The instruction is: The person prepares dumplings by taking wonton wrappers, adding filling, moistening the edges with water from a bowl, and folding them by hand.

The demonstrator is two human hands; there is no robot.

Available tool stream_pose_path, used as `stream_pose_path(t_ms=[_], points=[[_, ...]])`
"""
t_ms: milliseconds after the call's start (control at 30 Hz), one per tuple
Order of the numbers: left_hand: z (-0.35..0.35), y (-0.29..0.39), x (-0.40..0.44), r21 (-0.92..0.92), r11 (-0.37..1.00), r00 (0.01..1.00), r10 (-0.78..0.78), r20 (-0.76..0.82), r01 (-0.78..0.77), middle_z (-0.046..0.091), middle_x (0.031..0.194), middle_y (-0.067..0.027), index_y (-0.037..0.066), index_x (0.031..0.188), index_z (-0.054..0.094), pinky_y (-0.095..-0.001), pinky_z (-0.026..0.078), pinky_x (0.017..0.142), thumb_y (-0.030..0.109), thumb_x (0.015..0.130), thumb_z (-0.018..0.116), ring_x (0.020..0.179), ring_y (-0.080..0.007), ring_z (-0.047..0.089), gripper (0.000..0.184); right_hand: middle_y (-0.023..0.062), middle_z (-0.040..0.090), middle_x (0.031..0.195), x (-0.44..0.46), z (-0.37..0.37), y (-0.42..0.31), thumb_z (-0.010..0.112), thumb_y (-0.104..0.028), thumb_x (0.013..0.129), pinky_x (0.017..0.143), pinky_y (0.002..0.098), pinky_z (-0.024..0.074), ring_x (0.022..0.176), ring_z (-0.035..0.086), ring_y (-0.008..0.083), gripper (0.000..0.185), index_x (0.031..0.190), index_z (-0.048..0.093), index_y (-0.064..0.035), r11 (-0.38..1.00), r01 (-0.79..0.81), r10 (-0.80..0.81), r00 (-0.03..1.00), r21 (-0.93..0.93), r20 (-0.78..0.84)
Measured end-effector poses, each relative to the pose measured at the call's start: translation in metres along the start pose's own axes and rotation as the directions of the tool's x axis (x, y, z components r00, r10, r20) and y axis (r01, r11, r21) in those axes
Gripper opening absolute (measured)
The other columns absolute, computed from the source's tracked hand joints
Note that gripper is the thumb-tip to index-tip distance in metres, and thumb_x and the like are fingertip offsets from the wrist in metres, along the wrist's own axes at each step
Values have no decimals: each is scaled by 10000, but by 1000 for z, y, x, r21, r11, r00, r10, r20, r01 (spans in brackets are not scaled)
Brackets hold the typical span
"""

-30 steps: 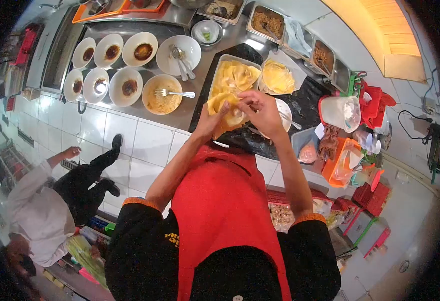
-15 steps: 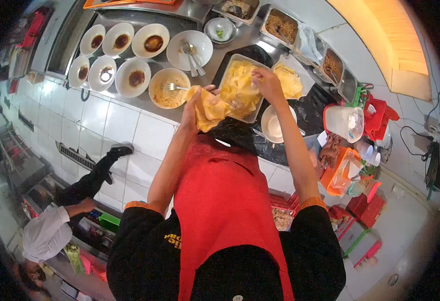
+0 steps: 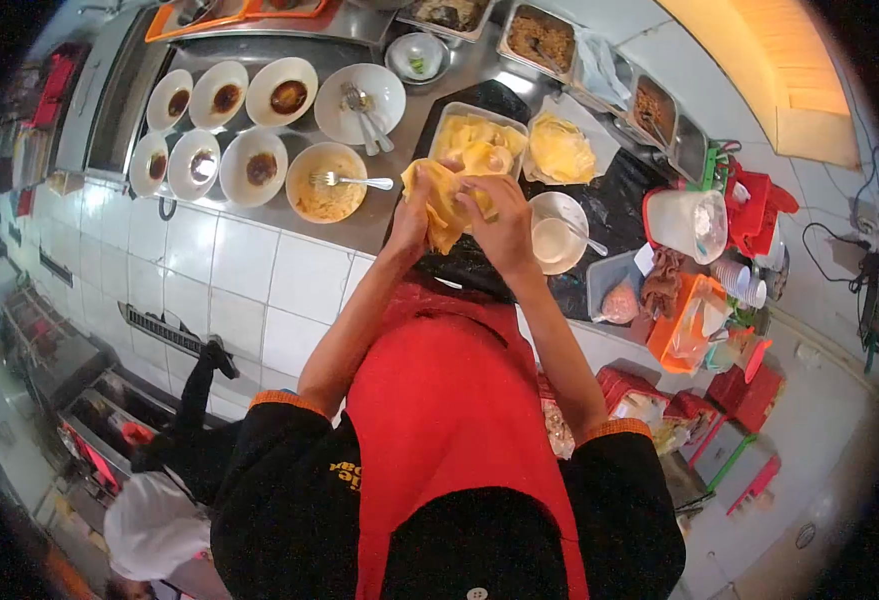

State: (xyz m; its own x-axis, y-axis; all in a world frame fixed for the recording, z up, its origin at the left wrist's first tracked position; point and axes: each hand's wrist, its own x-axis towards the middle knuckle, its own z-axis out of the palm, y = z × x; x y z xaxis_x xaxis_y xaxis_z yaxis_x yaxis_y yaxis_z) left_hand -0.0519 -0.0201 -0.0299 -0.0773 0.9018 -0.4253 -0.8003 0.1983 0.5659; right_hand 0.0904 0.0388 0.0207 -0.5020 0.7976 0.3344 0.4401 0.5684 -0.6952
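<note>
Yellow wonton wrappers (image 3: 443, 208), thin and floppy, are gripped in my left hand (image 3: 411, 218). My right hand (image 3: 499, 220) has its fingers bent and pinched against the right side of these wrappers. Just behind both hands stands a metal tray (image 3: 526, 138) with filled yellow wontons (image 3: 479, 145) in it. To its right, a stack of flat yellow wrappers (image 3: 561, 152) lies on white paper. Left of my left hand is a bowl of pale filling (image 3: 324, 205) with a fork (image 3: 364, 183) across it. A white bowl (image 3: 557, 245) with a utensil is beside my right hand.
Several white bowls (image 3: 254, 168) with dark sauce stand in two rows at the left. A larger bowl (image 3: 384, 85) holds cutlery. Metal food pans (image 3: 539, 45) line the back. A white tub (image 3: 684, 222) and an orange basket (image 3: 684, 325) are at the right. A co-worker (image 3: 159, 515) is lower left.
My right hand has left the tray and come toward me to the wrappers in my left hand. My left hand has shifted slightly right. The co-worker has moved lower and rightward in view.
</note>
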Motion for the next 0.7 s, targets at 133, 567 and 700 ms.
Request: stream_pose_path(t_ms=[133,567,700], points=[[8,-3,-4,0,999,999,-38,14,38,628,1266,-115,41,1370,527,-338,554,917,389,1049,546,1110,-190,640,474,111,688,946,-4,-12,-1,791,-4,783,782,339,538,907,690,259,292,1054,684,-22,988,-86,95,993,130,-66],[25,10,-19,511,852,993,95,71,-118,707,1097,-89,4,1211,622,-285,583,799,156,911,770,934,-159,703,367,184,509,1268,5,-50,0,751,-238,907,929,370,506,1001,627,284,419,1284,662,-79,986,1,-43,968,169,248],[33,14,-24,429,892,989,148,25,-144,703,1072,-79,14,1186,627,-297,586,794,145,902,781,918,-155,698,349,175,674,1101,1,-52,4,761,-174,904,875,331,517,942,661,213,407,1280,660,-59,908,-232,144,955,348,261]])
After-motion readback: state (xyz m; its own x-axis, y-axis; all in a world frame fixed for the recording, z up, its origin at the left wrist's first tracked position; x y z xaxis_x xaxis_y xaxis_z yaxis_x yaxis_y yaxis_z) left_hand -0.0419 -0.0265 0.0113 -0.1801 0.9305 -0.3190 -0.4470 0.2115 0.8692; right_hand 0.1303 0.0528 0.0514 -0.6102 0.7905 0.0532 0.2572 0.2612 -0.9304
